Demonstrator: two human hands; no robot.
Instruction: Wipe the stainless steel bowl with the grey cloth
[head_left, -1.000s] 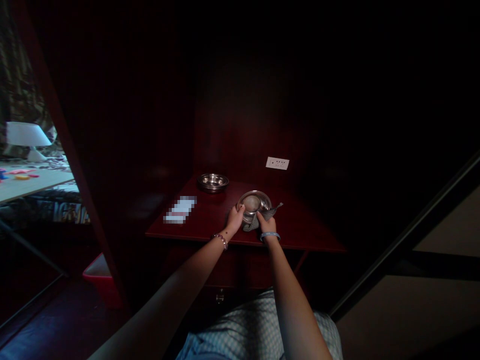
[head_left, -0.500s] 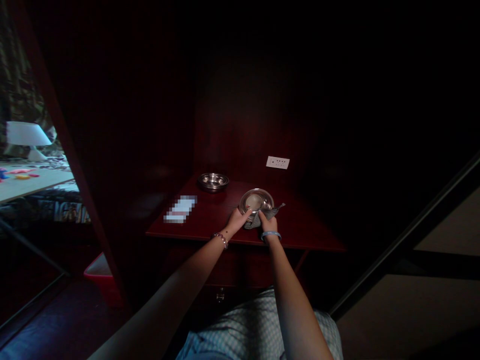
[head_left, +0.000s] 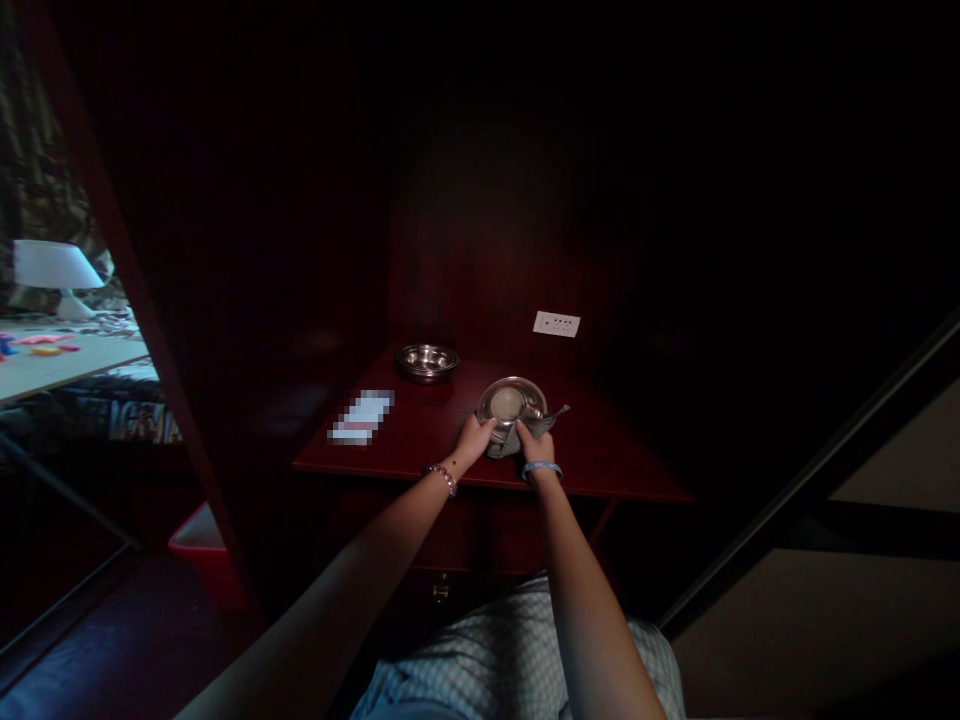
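A shiny steel bowl is tilted toward me above the front of the dark red desk. My left hand grips its near-left rim, thumb on the inside. At the near-right rim, my right hand pinches a grey cloth against the bowl; one corner of the cloth sticks out to the right. The fingers under the bowl are hidden. Farther back on the left stand steel bowls, seemingly stacked.
A blurred pale item lies at the desk's left. Behind is a white socket plate on the back panel. A red bin sits on the floor at left, near a table with a white lamp.
My left thumb has drawn back slightly from the bowl's inside toward its rim. The bowl, cloth and right hand stay almost where they were.
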